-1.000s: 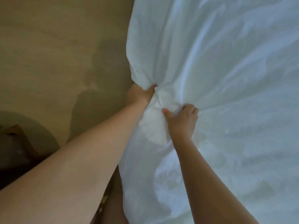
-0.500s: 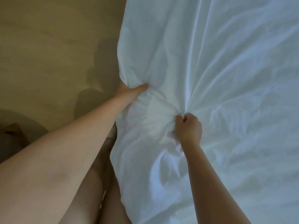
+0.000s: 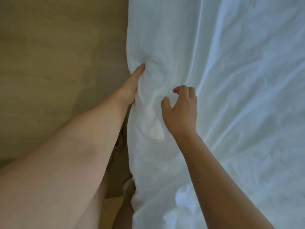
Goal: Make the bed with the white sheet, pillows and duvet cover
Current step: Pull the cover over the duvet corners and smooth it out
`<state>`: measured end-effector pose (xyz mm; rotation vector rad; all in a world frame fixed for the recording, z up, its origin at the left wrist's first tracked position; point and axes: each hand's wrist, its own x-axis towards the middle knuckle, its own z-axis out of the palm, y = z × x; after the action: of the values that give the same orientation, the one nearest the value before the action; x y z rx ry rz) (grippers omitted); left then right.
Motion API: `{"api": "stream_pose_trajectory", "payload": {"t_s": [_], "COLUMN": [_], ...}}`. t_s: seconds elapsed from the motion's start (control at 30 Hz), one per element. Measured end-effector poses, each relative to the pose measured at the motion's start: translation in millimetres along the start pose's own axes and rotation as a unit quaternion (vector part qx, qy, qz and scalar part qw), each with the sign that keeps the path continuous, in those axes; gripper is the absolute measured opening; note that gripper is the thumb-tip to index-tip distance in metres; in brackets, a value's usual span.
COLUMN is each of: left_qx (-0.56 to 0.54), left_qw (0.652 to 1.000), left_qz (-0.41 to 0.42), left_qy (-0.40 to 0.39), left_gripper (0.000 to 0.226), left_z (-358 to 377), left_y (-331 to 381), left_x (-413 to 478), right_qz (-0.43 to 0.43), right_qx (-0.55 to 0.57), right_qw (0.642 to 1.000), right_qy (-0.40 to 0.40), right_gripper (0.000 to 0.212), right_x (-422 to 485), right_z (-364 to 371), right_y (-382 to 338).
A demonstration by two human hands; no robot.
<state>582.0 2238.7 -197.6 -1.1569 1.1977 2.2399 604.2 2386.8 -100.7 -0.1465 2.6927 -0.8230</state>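
So the white sheet (image 3: 222, 80) fills basically the whole right side of the view, draped over the bed with its left edge hanging beside the tan floor (image 3: 57, 63). It looks light, thin and totally floppy, creasing wherever it gets tugged, so I'd guess it slides easily and won't hold a shape on its own. Best place to take it is probably right at that bunched left edge, grabbing a proper fistful rather than a fingertip pinch.

Left hand (image 3: 132, 86) is pressed into the sheet's edge, one digit straight on top of the fabric; the others are hidden behind the fold, so I can't tell if it's gripping. Right hand (image 3: 181, 111) sits just beside it over the wrinkled patch, fingers loosely curled and apart, holding nothing.
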Motion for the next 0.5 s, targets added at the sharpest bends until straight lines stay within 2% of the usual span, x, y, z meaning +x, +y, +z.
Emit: {"api": "stream_pose_trajectory", "payload": {"t_s": [0.07,0.1,0.17,0.2,0.23,0.3,0.37,0.43,0.5], "left_qx": [0.019,0.032,0.079,0.114,0.158,0.229,0.251,0.253,0.167], "left_qw": [0.998,0.996,0.984,0.973,0.958,0.932,0.930,0.946,0.979], "left_qz": [-0.038,-0.031,0.036,0.082,0.122,0.161,0.149,0.122,0.088], "left_qy": [0.040,0.077,0.157,0.185,0.207,0.231,0.223,0.165,0.078], "left_gripper": [0.046,0.040,0.016,0.011,0.016,0.022,0.022,0.016,0.015], "left_z": [-5.6,-9.8,-17.3,-18.5,-18.4,-14.5,-7.1,-4.9,-10.8], "left_y": [18.2,22.8,25.7,25.6,24.8,22.4,24.9,31.1,40.8], "left_x": [2.4,1.1,-8.6,-17.8,-27.0,-35.0,-34.6,-29.6,-22.2], "right_qz": [0.023,0.048,0.113,0.148,0.172,0.190,0.206,0.212,0.198], "right_qx": [0.007,0.011,0.018,0.012,-0.008,-0.065,-0.099,-0.108,-0.100], "right_qw": [0.999,0.998,0.992,0.987,0.983,0.976,0.966,0.960,0.966], "right_qy": [-0.029,-0.045,-0.060,-0.064,-0.067,-0.084,-0.120,-0.149,-0.134], "right_gripper": [0.038,0.044,0.063,0.072,0.079,0.075,0.060,0.044,0.035], "right_x": [27.9,40.9,65.3,75.4,83.4,96.1,109.6,123.4,127.9], "right_z": [11.4,16.5,25.9,30.2,34.3,40.1,40.0,34.8,24.4], "right_y": [-20.2,-29.3,-45.2,-51.9,-56.9,-61.6,-61.5,-57.4,-53.0]}}
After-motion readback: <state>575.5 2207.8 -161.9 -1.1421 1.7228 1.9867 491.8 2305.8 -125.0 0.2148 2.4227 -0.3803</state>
